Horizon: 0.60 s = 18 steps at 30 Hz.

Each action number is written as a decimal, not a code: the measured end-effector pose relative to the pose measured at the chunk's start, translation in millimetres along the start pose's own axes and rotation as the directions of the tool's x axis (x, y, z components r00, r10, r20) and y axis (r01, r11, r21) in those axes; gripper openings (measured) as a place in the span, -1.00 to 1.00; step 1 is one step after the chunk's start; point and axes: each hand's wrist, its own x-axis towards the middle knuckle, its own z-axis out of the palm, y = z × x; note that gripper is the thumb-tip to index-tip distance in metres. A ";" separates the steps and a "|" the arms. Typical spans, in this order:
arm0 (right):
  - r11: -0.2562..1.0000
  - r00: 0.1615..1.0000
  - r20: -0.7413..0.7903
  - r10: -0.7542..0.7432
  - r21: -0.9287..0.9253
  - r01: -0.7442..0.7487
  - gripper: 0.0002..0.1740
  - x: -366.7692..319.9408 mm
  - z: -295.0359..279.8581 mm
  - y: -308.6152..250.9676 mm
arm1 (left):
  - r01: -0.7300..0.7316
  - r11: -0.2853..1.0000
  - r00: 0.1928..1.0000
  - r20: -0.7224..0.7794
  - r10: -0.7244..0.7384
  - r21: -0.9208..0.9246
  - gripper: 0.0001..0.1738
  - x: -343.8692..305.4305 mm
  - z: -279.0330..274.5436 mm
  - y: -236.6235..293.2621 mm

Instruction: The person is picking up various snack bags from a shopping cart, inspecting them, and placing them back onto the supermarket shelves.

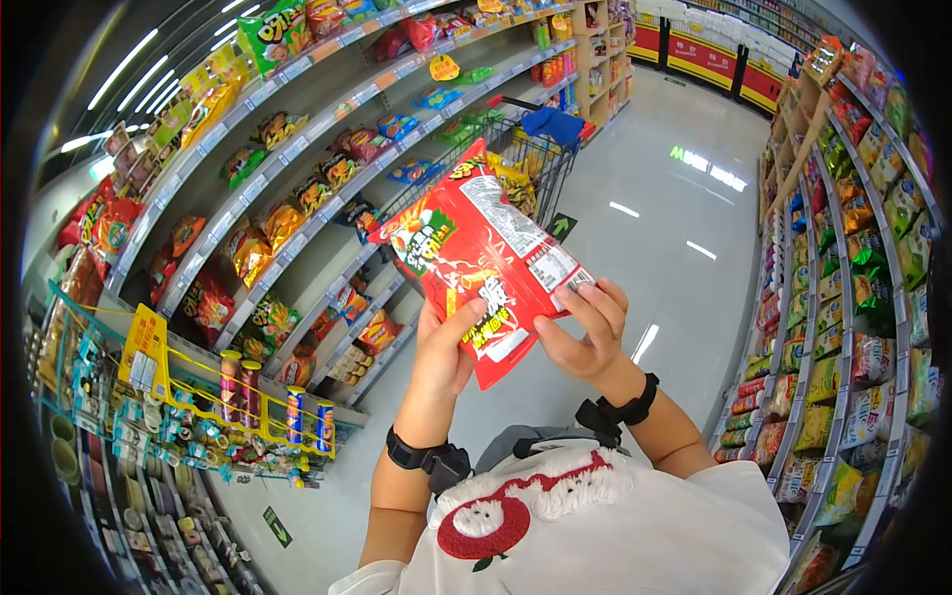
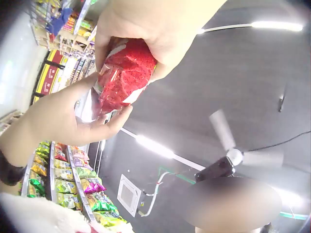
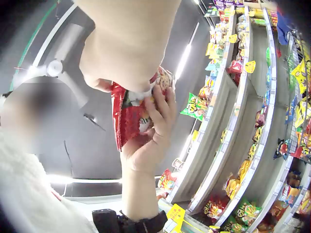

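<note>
Counted one red snack bag (image 1: pixel 496 243), held by one left hand (image 1: pixel 443 349) and one right hand (image 1: pixel 591 332): two hands in all. Logged two black wrist straps (image 1: pixel 401 450), one per arm, and one white shirt (image 1: pixel 684 526). Found one shopping cart (image 1: pixel 567 174) with one blue cloth (image 1: pixel 551 126). Tallied four snack tubes: two dark red tubes (image 1: pixel 230 389), two blue tubes (image 1: pixel 325 428). Marked two arrow floor signs (image 1: pixel 277 528), well apart. Made out three red-and-yellow panels (image 1: pixel 701 63) at the far end. In the left wrist view, spotted one ceiling fan (image 2: pixel 234 156) and one square ceiling panel (image 2: pixel 129 195). Could not count the shelved snack bags (image 1: pixel 873 296): dozens, many small, blurred or partly hidden.
</note>
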 end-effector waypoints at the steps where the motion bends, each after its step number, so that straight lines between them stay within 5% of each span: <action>1: 1.000 1.000 0.000 -0.005 -0.004 0.005 -0.64 1.2 -0.4 0.2 | -0.027 1.000 1.000 -0.016 0.027 -0.014 -0.53 0.1 0.0 1.0; 10: 0.991 0.969 0.245 -0.022 0.132 -0.011 -0.69 18.5 -6.9 1.7 | -0.004 1.000 0.997 -0.073 0.005 0.008 -0.52 0.3 -16.6 4.5; 18: 0.996 0.961 0.275 -0.013 0.085 -0.011 -0.67 20.4 1.3 -0.5 | 0.023 0.999 0.992 -0.120 -0.028 -0.037 -0.51 6.7 -23.7 -4.4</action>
